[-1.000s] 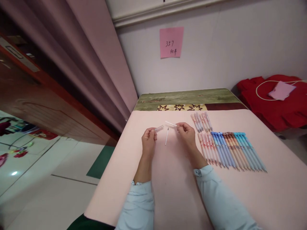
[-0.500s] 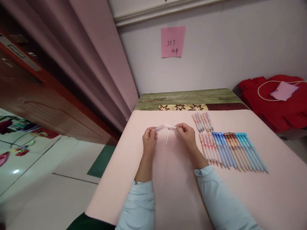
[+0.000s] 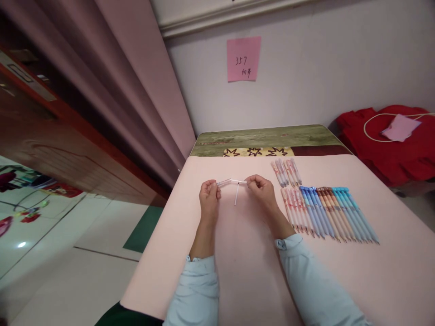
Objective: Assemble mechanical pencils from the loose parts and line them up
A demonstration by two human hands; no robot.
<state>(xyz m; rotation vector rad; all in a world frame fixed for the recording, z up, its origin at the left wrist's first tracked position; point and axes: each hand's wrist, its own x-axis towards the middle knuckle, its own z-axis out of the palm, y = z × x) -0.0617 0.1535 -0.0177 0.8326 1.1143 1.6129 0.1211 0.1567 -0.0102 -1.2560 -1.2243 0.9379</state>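
Note:
My left hand pinches a short clear pen tube over the pink table. My right hand pinches a thin white refill, its tip meeting the tube's open end. Both hands hover close together near the table's far middle. A second thin white refill lies on the table just below the joined parts.
A row of several pink, blue, brown and teal pens lies to the right of my right hand, with a smaller group of pens behind it. A pink note hangs on the wall. Red cloth sits far right.
My hands have come together: the tube and the refill, apart one second ago, now touch end to end.

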